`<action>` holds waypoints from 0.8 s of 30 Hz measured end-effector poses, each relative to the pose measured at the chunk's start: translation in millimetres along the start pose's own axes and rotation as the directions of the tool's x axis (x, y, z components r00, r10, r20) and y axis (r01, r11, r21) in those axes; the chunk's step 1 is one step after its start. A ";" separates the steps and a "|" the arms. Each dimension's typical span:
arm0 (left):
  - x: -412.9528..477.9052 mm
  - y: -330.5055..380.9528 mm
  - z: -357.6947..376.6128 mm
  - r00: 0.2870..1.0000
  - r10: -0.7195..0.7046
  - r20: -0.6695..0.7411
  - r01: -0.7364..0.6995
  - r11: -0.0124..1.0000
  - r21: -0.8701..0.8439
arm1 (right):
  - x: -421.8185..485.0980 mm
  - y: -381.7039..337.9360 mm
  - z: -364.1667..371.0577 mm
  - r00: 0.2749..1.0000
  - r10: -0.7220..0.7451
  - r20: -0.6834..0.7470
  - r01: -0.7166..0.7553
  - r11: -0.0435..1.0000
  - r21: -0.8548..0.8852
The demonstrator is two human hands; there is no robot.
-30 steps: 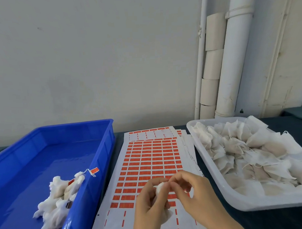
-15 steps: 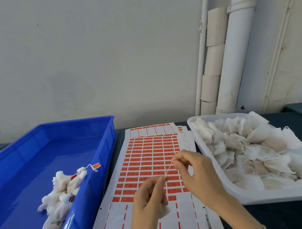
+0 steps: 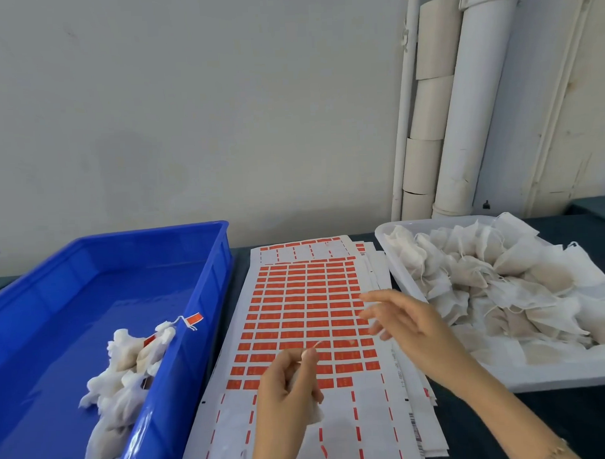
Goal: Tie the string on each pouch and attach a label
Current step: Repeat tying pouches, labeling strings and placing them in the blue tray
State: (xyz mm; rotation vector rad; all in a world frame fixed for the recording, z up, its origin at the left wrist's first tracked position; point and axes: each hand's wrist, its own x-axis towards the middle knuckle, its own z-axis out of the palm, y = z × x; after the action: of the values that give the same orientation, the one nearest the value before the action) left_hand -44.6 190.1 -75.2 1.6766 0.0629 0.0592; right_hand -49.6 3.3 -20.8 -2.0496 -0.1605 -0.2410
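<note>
Left hand [image 3: 287,384], lower centre of frame: fingers curled round a small white pouch [image 3: 312,415], thumb & forefinger pinching its string [image 3: 313,347], whose short end pokes up-right. Right hand [image 3: 405,325], centre-right: fingers spread wide & loose, nothing in it (motion-blurred, so fingertip detail unclear), apart from the string. Both hover over the label sheet [image 3: 306,291] at centre, w/ rows of red labels; lower part shows only thin red dashes. Blue bin [image 3: 207,301] at left holds a heap of tied pouches [image 3: 124,376] against its right wall, w/ one red tag [image 3: 195,318] draped over the rim. White tray [image 3: 556,380] at right is piled w/ loose pouches [image 3: 495,281]. Dark tabletop [image 3: 507,424] beneath. White pipes [image 3: 475,103] at upper right, against the wall.
</note>
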 end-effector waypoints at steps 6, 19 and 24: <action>10.7 -46.4 7.7 0.991 -0.071 0.115 0.058 0.991 0.120 | -34.1 41.7 -2.2 0.913 0.370 0.174 -0.342 0.924 -0.170; 5.4 -56.4 1.5 0.984 -0.045 0.172 0.034 0.997 0.065 | -25.8 52.9 18.4 0.747 0.663 0.038 -0.643 0.708 0.294; -1.0 -49.7 2.0 0.982 0.006 0.191 -0.027 0.994 0.110 | -16.9 48.3 28.9 0.756 0.574 0.315 -0.652 0.704 0.282</action>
State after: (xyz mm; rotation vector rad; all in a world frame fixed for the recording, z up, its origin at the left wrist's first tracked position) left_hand -45.7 193.4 -124.9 1.7873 -0.0937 -0.0942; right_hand -52.6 5.9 -79.4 -1.6226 0.3442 0.4038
